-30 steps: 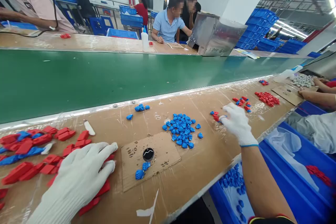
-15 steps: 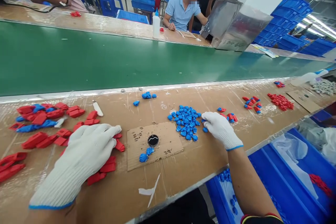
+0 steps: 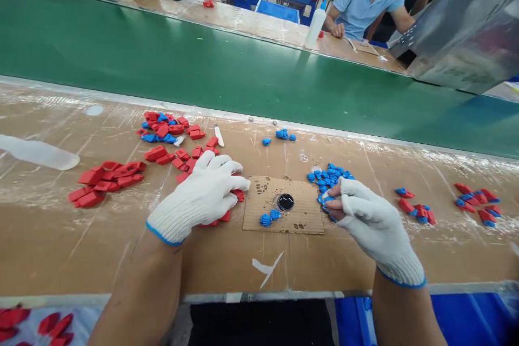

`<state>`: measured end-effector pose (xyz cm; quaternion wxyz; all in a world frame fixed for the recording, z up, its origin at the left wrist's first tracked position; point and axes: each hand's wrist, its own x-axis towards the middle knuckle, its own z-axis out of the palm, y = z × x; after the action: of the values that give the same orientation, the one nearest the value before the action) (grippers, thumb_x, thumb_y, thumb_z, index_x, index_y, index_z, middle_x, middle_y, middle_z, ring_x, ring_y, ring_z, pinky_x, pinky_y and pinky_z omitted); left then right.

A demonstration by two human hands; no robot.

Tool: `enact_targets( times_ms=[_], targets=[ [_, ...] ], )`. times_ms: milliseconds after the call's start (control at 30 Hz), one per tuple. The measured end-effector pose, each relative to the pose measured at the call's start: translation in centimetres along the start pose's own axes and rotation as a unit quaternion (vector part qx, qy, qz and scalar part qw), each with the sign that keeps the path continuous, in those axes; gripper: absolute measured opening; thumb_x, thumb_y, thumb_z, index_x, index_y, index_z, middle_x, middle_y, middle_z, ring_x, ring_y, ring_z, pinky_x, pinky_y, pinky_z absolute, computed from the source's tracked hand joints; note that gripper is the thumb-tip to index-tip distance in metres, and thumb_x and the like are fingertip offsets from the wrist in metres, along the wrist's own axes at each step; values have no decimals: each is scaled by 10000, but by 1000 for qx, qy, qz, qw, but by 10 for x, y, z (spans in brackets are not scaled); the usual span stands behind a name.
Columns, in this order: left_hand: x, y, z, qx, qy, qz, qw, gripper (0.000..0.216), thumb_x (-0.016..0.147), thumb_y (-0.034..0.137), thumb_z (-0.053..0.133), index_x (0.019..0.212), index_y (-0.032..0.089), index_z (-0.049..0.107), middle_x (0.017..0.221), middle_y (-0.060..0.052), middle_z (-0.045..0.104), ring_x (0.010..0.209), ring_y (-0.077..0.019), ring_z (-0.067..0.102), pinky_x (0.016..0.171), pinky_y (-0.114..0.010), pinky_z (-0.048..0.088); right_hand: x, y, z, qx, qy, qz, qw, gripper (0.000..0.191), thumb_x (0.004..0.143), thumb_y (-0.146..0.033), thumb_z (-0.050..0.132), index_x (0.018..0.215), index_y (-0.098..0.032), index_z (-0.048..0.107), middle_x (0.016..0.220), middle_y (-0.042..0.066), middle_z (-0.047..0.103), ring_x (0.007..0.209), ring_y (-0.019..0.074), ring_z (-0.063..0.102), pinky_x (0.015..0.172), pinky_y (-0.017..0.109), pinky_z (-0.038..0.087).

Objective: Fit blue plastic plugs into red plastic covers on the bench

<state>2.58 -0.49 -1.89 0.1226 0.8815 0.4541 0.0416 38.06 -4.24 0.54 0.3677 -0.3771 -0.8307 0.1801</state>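
Both of my hands wear white knit gloves. My left hand (image 3: 201, 196) lies fingers-down on a scatter of red plastic parts (image 3: 190, 157) left of a cardboard square (image 3: 283, 211). My right hand (image 3: 367, 221) sits at the near edge of a pile of small blue parts (image 3: 328, 175), thumb and fingertips pinched at one of them. On the cardboard sit a black round dab (image 3: 286, 201) and two blue parts (image 3: 269, 218).
More red parts (image 3: 106, 179) and mixed red-blue pieces (image 3: 164, 128) lie left; red-blue assemblies (image 3: 417, 210) lie right. A green conveyor belt (image 3: 227, 70) runs behind the bench. A white bottle (image 3: 315, 27), a metal housing (image 3: 458, 38) and other workers are across. Blue bins (image 3: 466, 319) sit below.
The view has tipped down and swung left. My right hand came back from the far red-blue pieces to the blue pile and pinched there. My left hand stayed on the red parts.
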Motion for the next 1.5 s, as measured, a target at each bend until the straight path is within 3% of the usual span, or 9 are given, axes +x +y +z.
enact_targets(
  times_ms=[167, 300, 467, 600, 800, 933, 1033, 1300, 1500],
  targets=[
    [3, 2, 1, -17, 35, 8, 999, 272, 918, 86, 538, 916, 207, 782, 1186, -110, 748, 1151, -345, 589, 1000, -553, 396, 34, -9, 19, -58, -92, -83, 991, 249, 933, -6, 595, 835, -231, 638, 875, 20, 671, 774, 158, 658, 635, 279, 534],
    [9, 5, -5, -58, 156, -38, 985, 220, 866, 94, 565, 991, 174, 727, 964, -80, 742, 983, -289, 653, 923, -475, 464, 46, -12, 30, -70, -156, -61, 983, 169, 939, -63, 582, 965, -228, 605, 851, 7, 674, 706, 155, 616, 628, 293, 487],
    [16, 11, 4, -187, 350, -149, 906, 245, 867, 203, 635, 1092, 162, 722, 1016, -93, 780, 972, -290, 722, 908, -473, 564, 58, -15, 40, -103, -244, -34, 964, 174, 895, -62, 553, 948, -227, 575, 846, 7, 669, 693, 163, 579, 620, 303, 435],
    [22, 17, 12, -354, 416, -145, 825, 381, 906, 209, 618, 1272, 136, 693, 1232, -123, 780, 1084, -254, 738, 1002, -434, 608, 59, -11, 39, -89, -263, -21, 960, 171, 893, -71, 567, 955, -228, 596, 828, -2, 663, 684, 161, 564, 620, 310, 421],
    [26, 25, 9, -588, 408, -134, 686, 162, 810, 203, 778, 913, 189, 654, 952, -49, 763, 735, -140, 653, 686, -300, 568, 45, 0, 27, 45, -160, 108, 980, 176, 937, -160, 714, 1081, -255, 679, 928, 9, 719, 751, 165, 667, 654, 311, 531],
    [27, 29, 9, -694, 374, -90, 609, 274, 774, 209, 854, 803, 198, 582, 919, -29, 750, 787, -127, 659, 698, -268, 557, 47, -1, 24, 173, -56, 133, 974, 220, 870, -153, 805, 999, -271, 670, 1015, 24, 709, 872, 190, 677, 641, 302, 548],
    [27, 36, 10, -749, 329, -60, 572, 361, 753, 244, 917, 757, 194, 559, 881, -12, 746, 790, -128, 681, 714, -270, 589, 58, -7, 22, 225, -41, 107, 968, 201, 865, -118, 797, 932, -269, 681, 972, 9, 677, 875, 177, 644, 688, 306, 550],
    [26, 52, 10, -809, 261, -26, 526, 389, 781, 229, 934, 698, 172, 558, 862, -13, 776, 710, -121, 734, 672, -256, 633, 65, -8, 26, 264, -3, 60, 963, 157, 879, -142, 833, 919, -282, 774, 1003, 12, 732, 904, 198, 678, 733, 344, 554],
    [27, 48, 11, -797, 272, -36, 538, 384, 780, 239, 941, 692, 168, 574, 873, -11, 787, 679, -114, 741, 644, -234, 622, 55, -2, 19, 235, 9, 49, 971, 219, 887, -109, 818, 969, -312, 819, 1019, -4, 776, 989, 207, 719, 911, 381, 587]
  ],
)
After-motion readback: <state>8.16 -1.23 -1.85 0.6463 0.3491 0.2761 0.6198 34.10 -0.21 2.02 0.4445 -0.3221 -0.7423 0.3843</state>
